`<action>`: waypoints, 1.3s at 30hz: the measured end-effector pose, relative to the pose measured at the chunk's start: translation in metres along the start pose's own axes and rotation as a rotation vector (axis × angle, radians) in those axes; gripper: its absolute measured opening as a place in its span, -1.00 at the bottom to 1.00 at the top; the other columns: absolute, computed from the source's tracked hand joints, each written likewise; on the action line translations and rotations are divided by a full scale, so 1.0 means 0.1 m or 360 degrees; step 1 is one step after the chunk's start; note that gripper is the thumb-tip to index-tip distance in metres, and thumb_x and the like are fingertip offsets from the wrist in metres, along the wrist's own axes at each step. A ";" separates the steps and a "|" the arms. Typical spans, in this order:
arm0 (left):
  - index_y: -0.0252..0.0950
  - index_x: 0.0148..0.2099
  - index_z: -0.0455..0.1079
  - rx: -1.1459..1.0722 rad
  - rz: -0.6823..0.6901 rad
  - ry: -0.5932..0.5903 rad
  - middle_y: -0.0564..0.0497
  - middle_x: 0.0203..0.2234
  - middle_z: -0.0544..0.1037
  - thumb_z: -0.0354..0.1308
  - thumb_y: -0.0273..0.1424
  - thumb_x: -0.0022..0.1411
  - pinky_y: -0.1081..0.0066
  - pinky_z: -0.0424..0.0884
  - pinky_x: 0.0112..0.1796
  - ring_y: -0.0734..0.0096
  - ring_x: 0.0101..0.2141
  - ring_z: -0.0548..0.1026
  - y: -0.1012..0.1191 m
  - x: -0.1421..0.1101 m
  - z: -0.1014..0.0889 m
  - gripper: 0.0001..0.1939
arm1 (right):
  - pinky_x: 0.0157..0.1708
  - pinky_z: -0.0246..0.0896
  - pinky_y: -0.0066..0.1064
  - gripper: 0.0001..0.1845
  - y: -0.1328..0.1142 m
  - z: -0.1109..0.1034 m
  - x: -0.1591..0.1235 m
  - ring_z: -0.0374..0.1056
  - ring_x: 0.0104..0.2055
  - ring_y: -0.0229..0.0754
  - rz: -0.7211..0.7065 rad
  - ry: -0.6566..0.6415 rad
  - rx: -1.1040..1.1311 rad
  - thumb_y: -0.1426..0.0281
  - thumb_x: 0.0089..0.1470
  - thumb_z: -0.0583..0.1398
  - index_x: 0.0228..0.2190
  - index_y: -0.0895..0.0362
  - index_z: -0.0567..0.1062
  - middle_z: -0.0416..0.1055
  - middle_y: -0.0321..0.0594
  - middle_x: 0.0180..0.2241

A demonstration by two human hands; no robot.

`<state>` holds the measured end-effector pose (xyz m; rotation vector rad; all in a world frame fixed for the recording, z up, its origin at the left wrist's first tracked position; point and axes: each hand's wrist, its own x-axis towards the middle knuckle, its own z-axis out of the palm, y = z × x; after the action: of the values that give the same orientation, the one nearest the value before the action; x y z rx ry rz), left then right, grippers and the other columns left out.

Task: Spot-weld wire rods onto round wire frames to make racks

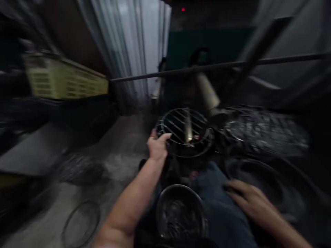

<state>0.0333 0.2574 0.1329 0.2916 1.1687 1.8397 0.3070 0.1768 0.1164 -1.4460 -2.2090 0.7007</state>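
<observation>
My left hand [158, 146] is shut on the rim of a round wire grate [184, 126] with diagonal bars, which stands tilted in front of me. Below it sits a round steel bowl [181, 213] with a shiny inside, close to my knee in dark denim [222, 210]. My right hand [248, 197] is blurred, lying open at the edge of a dark round metal pan [254, 182] and holding nothing visible. A heap of wire grates [263, 132] lies to the right of the held grate.
A thin wire ring [81, 224] and a dark wire bundle [79, 168] lie on the concrete floor [121, 155] at left. A yellow crate [66, 79] stands at upper left, and a long metal bar [214, 67] crosses the view ahead, before a corrugated sheet [124, 44].
</observation>
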 end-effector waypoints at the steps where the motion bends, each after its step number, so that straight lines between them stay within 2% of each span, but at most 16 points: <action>1: -0.27 -0.21 0.29 0.0018 -0.0008 -0.0021 0.19 -0.53 0.34 0.40 -0.45 -0.40 0.54 0.15 -0.64 0.60 -0.65 0.26 -0.02 0.04 0.02 -0.41 | -0.23 0.39 -0.32 -0.83 -0.02 -0.07 0.05 0.44 -0.28 -0.16 0.0024 -0.0025 0.0061 0.34 0.14 0.16 -0.36 0.10 0.55 0.52 -0.18 -0.32; 3: -0.27 -0.24 0.29 0.0032 -0.0003 -0.0047 0.18 -0.51 0.36 0.41 -0.46 -0.39 0.55 0.19 -0.63 0.59 -0.62 0.31 -0.06 0.09 0.05 -0.43 | -0.22 0.37 -0.35 -0.81 -0.12 -0.12 0.24 0.45 -0.27 -0.13 0.0016 -0.0016 0.0252 0.38 0.07 0.14 -0.36 0.10 0.57 0.54 -0.18 -0.33; 5: -0.28 -0.25 0.30 0.0062 0.0025 -0.0066 0.17 -0.50 0.37 0.41 -0.46 -0.36 0.55 0.21 -0.63 0.61 -0.63 0.30 -0.09 0.09 0.08 -0.46 | -0.22 0.34 -0.38 -0.79 -0.28 -0.08 0.49 0.45 -0.27 -0.15 -0.0017 0.0146 0.0373 0.38 0.06 0.15 -0.31 0.11 0.58 0.54 -0.19 -0.32; 6: -0.29 -0.25 0.32 0.0079 0.0036 -0.0071 0.16 -0.48 0.38 0.41 -0.46 -0.35 0.55 0.22 -0.63 0.62 -0.62 0.30 -0.10 0.07 0.10 -0.47 | -0.27 0.32 -0.40 -0.80 -0.35 -0.03 0.60 0.43 -0.32 -0.17 -0.0035 0.0232 0.0380 0.37 0.08 0.16 -0.32 0.12 0.59 0.52 -0.20 -0.37; 9: -0.30 -0.24 0.35 0.0106 0.0036 -0.0069 0.14 -0.44 0.40 0.41 -0.46 -0.34 0.54 0.26 -0.60 0.61 -0.59 0.33 -0.11 0.01 0.15 -0.49 | -0.36 0.25 -0.43 -0.78 -0.53 0.13 0.86 0.36 -0.43 -0.21 -0.0068 0.0532 0.0179 0.45 0.10 0.12 -0.41 0.15 0.58 0.44 -0.20 -0.49; 12: -0.31 -0.25 0.36 0.0110 0.0054 -0.0090 0.13 -0.44 0.39 0.41 -0.46 -0.32 0.53 0.28 -0.59 0.59 -0.57 0.34 -0.11 -0.01 0.18 -0.51 | -0.34 0.24 -0.43 -0.76 -0.55 0.27 0.98 0.35 -0.42 -0.21 -0.0083 0.0740 0.0095 0.52 0.08 0.09 -0.40 0.17 0.58 0.43 -0.17 -0.47; 14: -0.31 -0.24 0.37 0.0121 0.0070 -0.0106 0.12 -0.43 0.39 0.41 -0.47 -0.31 0.54 0.28 -0.59 0.59 -0.56 0.35 -0.10 -0.01 0.19 -0.52 | -0.32 0.26 -0.43 -0.77 -0.49 0.32 1.01 0.37 -0.40 -0.21 -0.0079 0.0748 0.0229 0.52 0.06 0.11 -0.38 0.15 0.59 0.45 -0.19 -0.45; 18: -0.31 -0.21 0.39 0.0112 0.0066 -0.0140 0.12 -0.42 0.38 0.40 -0.48 -0.30 0.56 0.26 -0.62 0.61 -0.58 0.33 -0.08 -0.01 0.20 -0.51 | -0.32 0.31 -0.43 -0.85 -0.35 0.36 1.04 0.40 -0.40 -0.21 -0.0027 0.0565 0.0652 0.46 -0.01 0.19 -0.45 0.12 0.59 0.49 -0.24 -0.46; 20: -0.30 -0.20 0.39 0.0098 0.0064 -0.0147 0.12 -0.40 0.39 0.41 -0.49 -0.30 0.57 0.25 -0.63 0.60 -0.57 0.34 -0.08 -0.01 0.21 -0.49 | -0.37 0.33 -0.42 -0.86 -0.32 0.40 1.05 0.40 -0.44 -0.21 0.0058 0.0541 0.0843 0.42 -0.02 0.20 -0.43 0.12 0.60 0.50 -0.26 -0.47; 24: -0.29 -0.18 0.39 0.0083 0.0034 -0.0145 0.12 -0.40 0.39 0.41 -0.49 -0.31 0.56 0.27 -0.63 0.59 -0.57 0.35 -0.07 0.01 0.22 -0.47 | -0.50 0.33 -0.43 -0.77 -0.35 0.52 1.04 0.36 -0.57 -0.25 0.0277 0.0727 0.1108 0.31 0.03 0.21 -0.29 0.14 0.60 0.49 -0.26 -0.50; 27: -0.30 -0.19 0.39 0.0083 0.0037 -0.0165 0.13 -0.42 0.37 0.42 -0.49 -0.31 0.55 0.27 -0.64 0.61 -0.59 0.33 -0.06 0.03 0.21 -0.47 | -0.57 0.31 -0.45 -0.70 -0.38 0.58 1.01 0.35 -0.59 -0.25 0.0354 0.0806 0.1249 0.21 0.04 0.24 -0.27 0.15 0.59 0.49 -0.25 -0.53; 39: -0.27 -0.10 0.40 0.0112 -0.0067 -0.0075 0.09 -0.37 0.42 0.42 -0.50 -0.37 0.55 0.27 -0.62 0.58 -0.56 0.37 -0.08 0.15 0.26 -0.35 | -0.65 0.24 -0.53 -0.74 -0.46 0.56 1.09 0.36 -0.61 -0.29 0.0386 0.0897 0.1521 0.23 -0.04 0.29 -0.36 0.17 0.56 0.46 -0.29 -0.54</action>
<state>0.0455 0.2859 0.1364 0.3462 1.1997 1.7486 0.1996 0.2517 0.1072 -1.1707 -1.0246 1.0598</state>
